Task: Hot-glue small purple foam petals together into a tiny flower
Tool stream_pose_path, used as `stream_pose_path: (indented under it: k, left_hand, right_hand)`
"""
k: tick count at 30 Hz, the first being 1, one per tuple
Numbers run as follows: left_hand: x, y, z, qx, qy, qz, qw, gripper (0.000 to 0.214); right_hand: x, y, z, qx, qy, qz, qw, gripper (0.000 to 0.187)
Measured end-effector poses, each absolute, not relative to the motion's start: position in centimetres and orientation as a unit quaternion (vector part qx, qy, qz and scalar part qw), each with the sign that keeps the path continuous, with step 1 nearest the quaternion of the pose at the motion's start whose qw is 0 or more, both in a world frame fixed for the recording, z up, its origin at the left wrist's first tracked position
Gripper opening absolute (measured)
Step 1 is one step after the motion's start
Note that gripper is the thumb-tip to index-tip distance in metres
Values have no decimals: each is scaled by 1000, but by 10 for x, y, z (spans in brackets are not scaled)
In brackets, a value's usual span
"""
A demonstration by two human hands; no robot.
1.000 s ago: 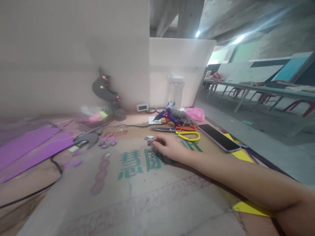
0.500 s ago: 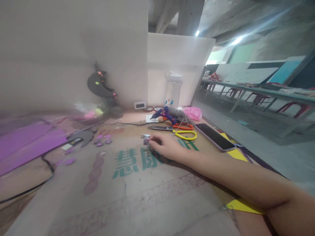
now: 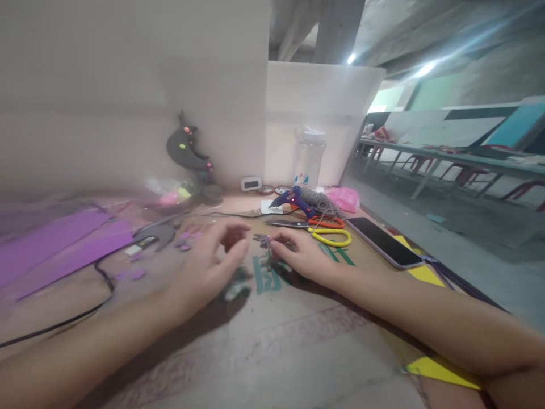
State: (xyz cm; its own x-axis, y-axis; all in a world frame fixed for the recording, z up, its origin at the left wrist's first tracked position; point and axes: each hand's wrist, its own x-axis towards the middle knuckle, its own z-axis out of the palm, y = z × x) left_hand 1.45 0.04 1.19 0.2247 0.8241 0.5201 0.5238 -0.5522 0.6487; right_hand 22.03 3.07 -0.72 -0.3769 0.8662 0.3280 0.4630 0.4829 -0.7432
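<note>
First, at left, shows left hand (image 3: 210, 267), thumb and fingers apart above printed cardboard (image 3: 293, 358). Then, at centre, shows small greyish-lilac piece (image 3: 264, 241), silvery towards its left end, too blurred to name. Lastly shows right hand (image 3: 300, 254), thumb and fingertips pinched on that piece, near yellow-looped scissors (image 3: 293, 224).

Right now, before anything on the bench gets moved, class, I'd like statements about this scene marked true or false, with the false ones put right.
1. The right hand pinches a small item at its fingertips. True.
2. The left hand holds the glue gun. False: the glue gun lies beyond both hands, and the left hand has its thumb and fingers parted.
3. The phone's screen is dark. True.
4. The purple sheets lie beside the phone. False: the purple sheets lie at the far left, the phone on the right.
5. The clear bottle stands upright. True.
</note>
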Motion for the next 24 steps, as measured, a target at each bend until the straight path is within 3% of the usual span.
stream_pose_path:
  k: [4, 10, 16, 19, 24]
  left_hand:
    - [19, 3, -6, 761, 461, 374, 261, 34]
    - [22, 8, -2, 776, 436, 352, 289, 23]
    - [20, 11, -7, 741, 471, 379, 292, 22]
    - [20, 13, -8, 741, 473, 380, 287, 22]
    - [21, 12, -7, 745, 473, 369, 291, 20]
  right_hand:
    - [221, 27, -5, -409, -792, 282, 355, 13]
    - [220, 24, -4, -390, -818, 249, 342, 14]
    - [220, 24, -5, -377, -808, 291, 347, 16]
    - [220, 25, -8, -403, -818, 239, 333, 23]
    - [223, 25, -8, -398, -848, 144, 318, 12]
